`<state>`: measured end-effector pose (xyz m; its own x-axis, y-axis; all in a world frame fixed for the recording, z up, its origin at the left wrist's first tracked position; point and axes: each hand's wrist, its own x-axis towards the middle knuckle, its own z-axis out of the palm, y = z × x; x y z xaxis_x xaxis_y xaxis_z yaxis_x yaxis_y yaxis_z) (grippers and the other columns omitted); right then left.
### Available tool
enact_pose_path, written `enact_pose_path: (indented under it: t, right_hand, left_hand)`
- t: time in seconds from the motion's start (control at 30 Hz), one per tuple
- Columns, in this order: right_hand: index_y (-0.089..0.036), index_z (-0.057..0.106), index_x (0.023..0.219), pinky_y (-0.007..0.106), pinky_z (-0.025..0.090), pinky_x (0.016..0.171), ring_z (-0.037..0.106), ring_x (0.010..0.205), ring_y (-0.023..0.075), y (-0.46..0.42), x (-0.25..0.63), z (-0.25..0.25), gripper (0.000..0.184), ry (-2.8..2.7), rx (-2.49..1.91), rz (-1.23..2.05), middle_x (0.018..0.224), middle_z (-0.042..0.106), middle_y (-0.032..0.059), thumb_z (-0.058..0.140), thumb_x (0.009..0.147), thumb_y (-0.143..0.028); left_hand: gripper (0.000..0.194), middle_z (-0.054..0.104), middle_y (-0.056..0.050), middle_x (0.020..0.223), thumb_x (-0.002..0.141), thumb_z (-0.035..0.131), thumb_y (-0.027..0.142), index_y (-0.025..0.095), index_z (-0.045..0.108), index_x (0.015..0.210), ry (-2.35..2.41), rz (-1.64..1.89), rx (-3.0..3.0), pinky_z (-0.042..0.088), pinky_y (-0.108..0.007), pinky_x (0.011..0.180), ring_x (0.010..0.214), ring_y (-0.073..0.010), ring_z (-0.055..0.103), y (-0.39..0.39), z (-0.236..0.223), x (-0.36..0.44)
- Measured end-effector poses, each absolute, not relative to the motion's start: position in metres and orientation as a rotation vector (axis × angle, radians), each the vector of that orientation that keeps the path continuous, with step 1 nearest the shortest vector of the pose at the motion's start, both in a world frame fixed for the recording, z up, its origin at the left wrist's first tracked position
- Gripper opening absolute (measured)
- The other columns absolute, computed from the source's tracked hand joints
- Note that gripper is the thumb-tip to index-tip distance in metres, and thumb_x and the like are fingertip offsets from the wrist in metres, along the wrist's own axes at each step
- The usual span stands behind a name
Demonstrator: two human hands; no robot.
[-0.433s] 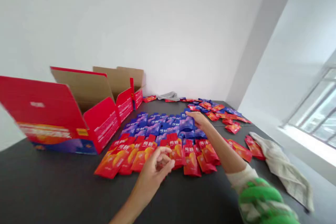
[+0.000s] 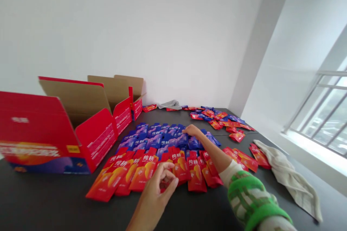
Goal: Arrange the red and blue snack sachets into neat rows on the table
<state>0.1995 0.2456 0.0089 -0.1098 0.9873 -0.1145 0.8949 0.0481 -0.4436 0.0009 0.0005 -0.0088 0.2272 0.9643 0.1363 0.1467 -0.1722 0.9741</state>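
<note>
The right hand (image 2: 192, 130) is stretched far across the dark table (image 2: 54, 202), its fingers laid flat on the row of blue packets (image 2: 159, 138) — whether one is gripped cannot be told. The left hand (image 2: 158, 184) is held near the table's front edge, fingers loosely curled over the near edge of the red packets (image 2: 143, 168), nothing clearly pinched. An open red carton (image 2: 89, 140) stands to the left; a pale cloth (image 2: 290, 177) lies to the right — beside scattered packets (image 2: 222, 117).

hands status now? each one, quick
Left hand: fingers curled on a red packet.
Right hand: open, resting on the blue packets.
</note>
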Motion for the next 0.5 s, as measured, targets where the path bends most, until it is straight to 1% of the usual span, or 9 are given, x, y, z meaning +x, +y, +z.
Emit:
enact_pose_path:
  t: [0.13,0.23,0.33,0.43,0.5]
  right_hand:
    - [-0.011,0.063,0.109,0.034,0.054,0.088,0.062,0.098,0.017,0.25,0.191,0.013,0.033,-2.139,-1.984,0.525,0.108,0.062,0.0068,0.054,0.1,-0.041]
    - [-0.011,0.064,0.107,0.033,0.054,0.088,0.062,0.096,0.0161,0.251,0.185,0.014,0.034,-2.15,-2.054,0.486,0.105,0.064,0.0068,0.053,0.1,-0.042]
    - [-0.01,0.065,0.105,0.031,0.053,0.087,0.063,0.097,0.0171,0.251,0.185,0.019,0.032,-2.147,-2.117,0.432,0.104,0.065,0.0089,0.058,0.097,-0.04]
    - [-0.01,0.067,0.102,0.028,0.053,0.086,0.063,0.096,0.0175,0.25,0.205,0.036,0.031,-2.149,-2.14,0.396,0.102,0.065,0.009,0.063,0.094,-0.04]
    - [-0.01,0.065,0.104,0.03,0.054,0.085,0.063,0.094,0.0164,0.245,0.235,0.051,0.034,-2.123,-2.162,0.359,0.102,0.064,0.007,0.06,0.096,-0.042]
  left_hand:
    - [0.048,0.059,-0.001,0.085,0.084,0.054,0.06,0.022,0.044,0.112,1.096,1.061,1.56,0.041,-0.033,0.082,0.085,-0.0208,0.057,-0.001,-0.007,0.002]
    - [0.048,0.06,-0.001,0.087,0.084,0.051,0.06,0.021,0.044,0.112,1.121,1.072,1.587,0.042,-0.034,0.084,0.087,-0.021,0.058,0.0,-0.002,0.003]
    - [0.048,0.06,-0.002,0.087,0.084,0.048,0.06,0.021,0.044,0.112,1.169,1.077,1.625,0.044,-0.036,0.086,0.088,-0.0214,0.059,0.0,0.001,0.002]
    - [0.046,0.061,-0.001,0.089,0.085,0.046,0.059,0.023,0.046,0.114,1.218,1.068,1.673,0.046,-0.038,0.086,0.088,-0.0216,0.06,-0.001,-0.003,-0.001]
    - [0.043,0.063,-0.001,0.094,0.089,0.044,0.056,0.024,0.047,0.117,1.267,1.095,1.786,0.049,-0.038,0.085,0.09,-0.0219,0.062,-0.002,-0.009,-0.002]
